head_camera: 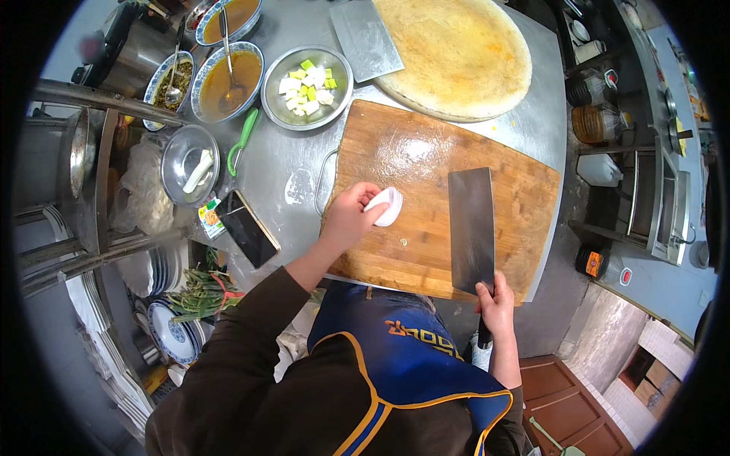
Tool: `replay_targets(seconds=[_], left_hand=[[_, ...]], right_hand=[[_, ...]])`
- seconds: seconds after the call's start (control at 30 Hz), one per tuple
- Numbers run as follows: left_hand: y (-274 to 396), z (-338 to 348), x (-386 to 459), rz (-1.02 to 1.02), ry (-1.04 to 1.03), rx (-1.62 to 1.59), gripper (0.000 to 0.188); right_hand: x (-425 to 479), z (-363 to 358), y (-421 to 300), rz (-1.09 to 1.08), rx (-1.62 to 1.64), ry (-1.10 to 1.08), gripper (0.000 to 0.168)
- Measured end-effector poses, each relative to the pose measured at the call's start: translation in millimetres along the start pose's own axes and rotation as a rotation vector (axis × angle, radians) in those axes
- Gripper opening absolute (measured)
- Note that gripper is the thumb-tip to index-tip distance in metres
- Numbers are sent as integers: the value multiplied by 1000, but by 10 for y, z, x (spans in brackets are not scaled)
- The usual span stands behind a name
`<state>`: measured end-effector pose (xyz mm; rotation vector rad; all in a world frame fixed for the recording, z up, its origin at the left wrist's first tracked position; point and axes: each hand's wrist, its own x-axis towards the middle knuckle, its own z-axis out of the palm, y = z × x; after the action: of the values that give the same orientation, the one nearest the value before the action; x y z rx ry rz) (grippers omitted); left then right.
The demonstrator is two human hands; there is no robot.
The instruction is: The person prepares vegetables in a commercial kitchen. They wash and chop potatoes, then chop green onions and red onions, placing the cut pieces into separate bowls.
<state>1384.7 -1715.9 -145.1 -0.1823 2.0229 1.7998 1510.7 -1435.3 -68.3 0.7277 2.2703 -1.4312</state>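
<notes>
My left hand (355, 214) grips a small stack of thin, pale slices (390, 207) above the left part of a wooden cutting board (422, 239). My right hand (495, 302) is closed around the dark handle of a cleaver (472, 228), whose broad blade lies flat over the right part of the board. A small pale scrap (404, 242) rests on the wood below the slices. Beyond the board's left corner, a steel bowl (272, 114) holds white and light green chunks. A second cleaver blade (368, 40) rests partly against a round, thick chopping block (456, 51).
Left of the board are a green-handled peeler (246, 134), a smartphone (246, 229), a steel bowl (171, 182) with white pieces, and patterned bowls of brown liquid (217, 108) with spoons. Metal shelf rails (108, 259) run along the left. Bottles (593, 122) stand at the right.
</notes>
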Motion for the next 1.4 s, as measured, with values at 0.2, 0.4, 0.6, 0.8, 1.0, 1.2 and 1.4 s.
replay_targets(seconds=[0.2, 0.4, 0.6, 0.8, 1.0, 1.2, 1.4], left_hand=[[-105, -140, -35, -264, 90, -704, 21], [-295, -147, -632, 420, 312, 393, 17], [-664, -90, -850, 617, 248, 666, 22], [-696, -104, -854, 721, 192, 690, 21], [-729, -105, -870, 794, 234, 650, 17], [-739, -115, -840, 853, 262, 705, 22], [-564, -165, -934, 648, 152, 583, 18]], right_hand=[[-151, -38, 151, -99, -141, -40, 13], [-410, -95, 132, -248, -262, -166, 20], [-380, 77, -213, -528, -583, -335, 30], [-300, 161, -332, -580, -764, -448, 33], [-321, 188, -543, -553, -920, -522, 35], [-140, 378, -645, -565, -973, -611, 27], [-5, 432, -374, -657, -763, -472, 16]])
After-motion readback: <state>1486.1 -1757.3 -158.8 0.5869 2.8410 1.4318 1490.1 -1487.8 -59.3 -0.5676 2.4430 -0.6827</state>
